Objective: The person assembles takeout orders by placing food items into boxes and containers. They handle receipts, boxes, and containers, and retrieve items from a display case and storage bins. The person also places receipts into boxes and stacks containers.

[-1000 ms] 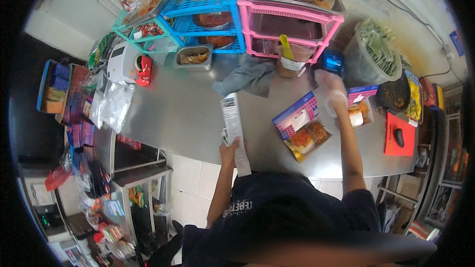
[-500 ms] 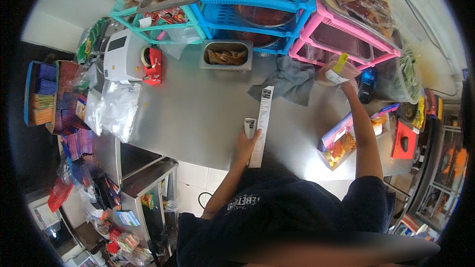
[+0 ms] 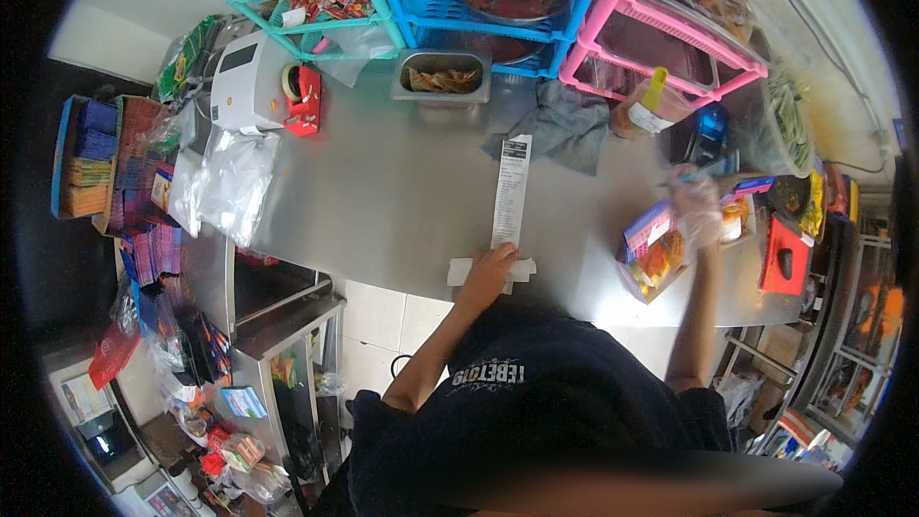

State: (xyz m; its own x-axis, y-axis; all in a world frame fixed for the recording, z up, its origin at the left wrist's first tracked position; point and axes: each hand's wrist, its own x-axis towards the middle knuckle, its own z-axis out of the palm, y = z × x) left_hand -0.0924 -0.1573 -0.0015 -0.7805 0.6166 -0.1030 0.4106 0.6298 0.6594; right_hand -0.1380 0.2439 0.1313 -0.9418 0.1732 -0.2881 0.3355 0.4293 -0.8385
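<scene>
My left hand (image 3: 486, 273) is closed at the near edge of the steel counter, over a small white paper slip (image 3: 461, 272) lying crosswise. A long printed receipt (image 3: 510, 193) runs away from its fingertips, flat on the counter. On the right, my right hand (image 3: 704, 220) is blurred by motion, with a crumpled clear plastic bag (image 3: 697, 193) at its fingers. It hovers between two open blue-and-clear food boxes; the nearer food box (image 3: 653, 263) holds orange and yellow food, the farther food box (image 3: 737, 220) is partly hidden behind the hand.
Behind stand blue shelf baskets (image 3: 488, 10), a pink rack (image 3: 661, 48) and a steel tray (image 3: 440, 86) of brown pieces. A tub with a yellow-green handle (image 3: 639, 115) sits beside a grey cloth (image 3: 560, 134). Leftward are a white printer (image 3: 247, 86), red tape dispenser (image 3: 304, 101) and plastic bags (image 3: 230, 182).
My right hand has come back from the tub toward the food boxes, with clear plastic at its fingers. My left hand has shifted slightly right; the smaller slip now lies crosswise under it.
</scene>
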